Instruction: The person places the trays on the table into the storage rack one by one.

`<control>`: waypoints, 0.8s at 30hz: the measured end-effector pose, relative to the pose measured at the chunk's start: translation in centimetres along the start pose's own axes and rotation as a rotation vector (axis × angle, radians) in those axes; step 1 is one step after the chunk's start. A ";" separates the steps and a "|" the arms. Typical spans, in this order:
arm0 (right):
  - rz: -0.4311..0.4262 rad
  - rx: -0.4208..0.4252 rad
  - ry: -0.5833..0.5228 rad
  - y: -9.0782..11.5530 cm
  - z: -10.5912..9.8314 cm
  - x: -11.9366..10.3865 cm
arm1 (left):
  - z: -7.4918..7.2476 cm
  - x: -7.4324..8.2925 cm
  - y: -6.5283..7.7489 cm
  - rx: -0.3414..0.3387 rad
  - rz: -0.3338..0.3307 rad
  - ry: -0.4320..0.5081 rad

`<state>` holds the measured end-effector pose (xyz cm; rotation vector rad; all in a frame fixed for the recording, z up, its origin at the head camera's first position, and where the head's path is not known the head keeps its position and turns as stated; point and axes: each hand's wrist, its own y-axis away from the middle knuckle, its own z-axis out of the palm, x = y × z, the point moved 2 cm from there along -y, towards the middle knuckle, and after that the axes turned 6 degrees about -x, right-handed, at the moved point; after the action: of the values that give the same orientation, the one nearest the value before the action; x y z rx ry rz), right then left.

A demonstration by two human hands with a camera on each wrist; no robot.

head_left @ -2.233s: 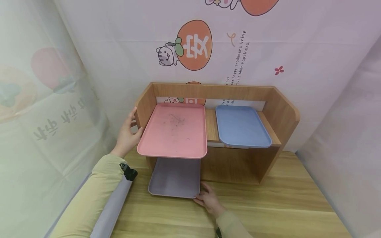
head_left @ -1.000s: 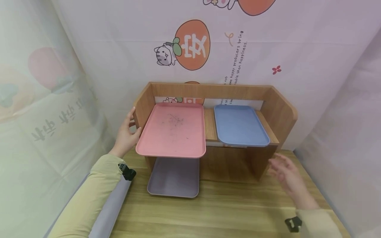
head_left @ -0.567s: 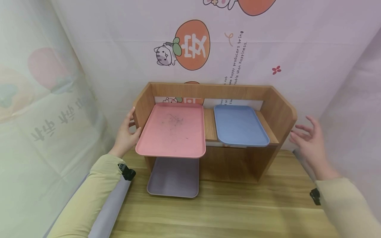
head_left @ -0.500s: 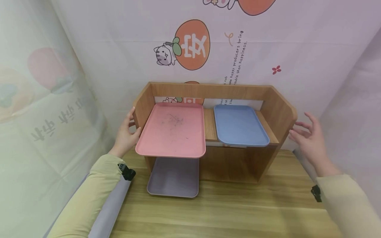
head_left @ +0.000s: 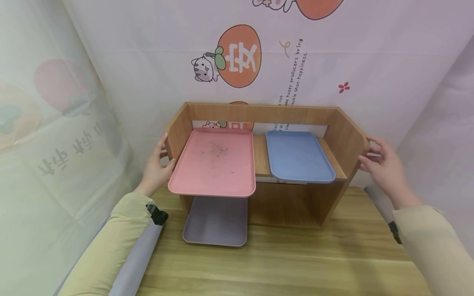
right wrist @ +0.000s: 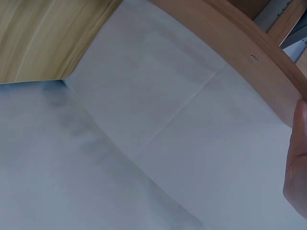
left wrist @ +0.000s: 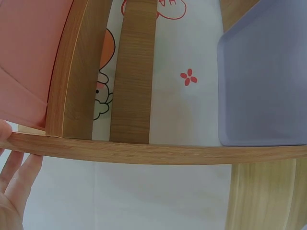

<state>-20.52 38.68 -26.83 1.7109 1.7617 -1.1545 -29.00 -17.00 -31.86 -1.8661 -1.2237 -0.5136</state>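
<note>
A two-level wooden desktop shelf (head_left: 263, 114) stands between the two hands. At its left end, my left hand (head_left: 153, 172) grips the side panel; in the left wrist view the thumb lies on one side of the panel edge (left wrist: 182, 155) and the fingers on the other. On the opposite side panel, my right hand (head_left: 389, 170) holds the front edge between thumb and fingers. A pink tray (head_left: 212, 174) with dark specks and a smaller blue tray (head_left: 300, 156) lie on the upper board, both jutting out in front. Below the pink one, a greyish-purple tray (head_left: 218, 224) sticks out of the lower level.
Under the shelf is a wood-grain table (head_left: 296, 263). A long pale-purple object (head_left: 138, 259) lies along the left, partly behind the left sleeve. Printed white cloth (head_left: 155, 74) hangs at the back and both sides.
My right hand has left the corner of the purple tray, swung right and up, and closed on the shelf's right panel. My left hand and the trays have stayed in place.
</note>
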 end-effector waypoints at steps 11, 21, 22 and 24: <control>-0.006 0.051 -0.017 0.0 0.4 0.6 | -0.3 -0.2 0.4 -0.033 -0.009 -0.009; -0.001 0.061 -0.008 0.0 0.3 0.4 | -1.8 -1.2 1.7 -0.155 -0.006 0.008; -0.001 0.065 -0.008 0.0 0.3 0.4 | -2.0 -1.5 2.3 -0.176 -0.010 -0.012; -0.003 0.072 -0.008 0.0 0.3 0.4 | -2.3 -2.4 3.7 -0.223 -0.026 -0.085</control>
<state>-20.67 38.66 -27.27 1.7426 1.7386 -1.2388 -26.52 -20.87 -33.72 -2.0794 -1.2914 -0.6109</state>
